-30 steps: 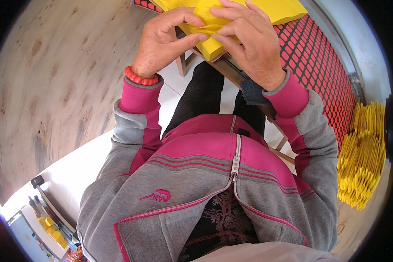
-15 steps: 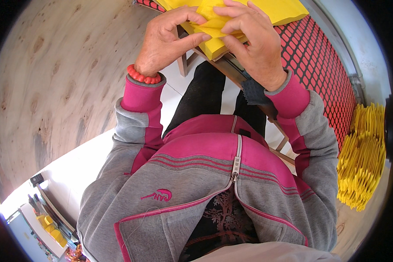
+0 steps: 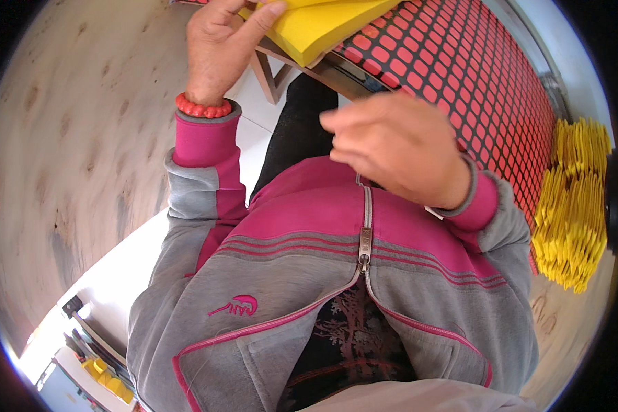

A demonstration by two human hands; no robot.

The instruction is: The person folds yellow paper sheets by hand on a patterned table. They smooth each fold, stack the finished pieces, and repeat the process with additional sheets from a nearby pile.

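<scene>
At the top of the head view lies a stack of yellow paper sheets (image 3: pixel 316 31), its near corner jutting over the table's edge. My left hand (image 3: pixel 220 51), with a red beaded bracelet at the wrist, pinches the edge of a yellow sheet at the stack's left side; its fingertips are partly cut off by the picture's rim. My right hand (image 3: pixel 405 147) is away from the paper, in front of my waist. Its fingers look bent but are smeared by motion, and I see nothing clearly in them.
A table with a red-and-black patterned cover (image 3: pixel 460 75) stretches to the right. Beyond it, a tall pile of folded yellow paper pieces (image 3: pixel 573 206) stands against the wall. A wooden board (image 3: pixel 69 137) fills the left side. Yellow items (image 3: pixel 106 378) sit at the lower left.
My right hand has left the yellow paper and dropped toward my waist. My left hand stays at the paper, now farther left in view. The view itself has shifted.
</scene>
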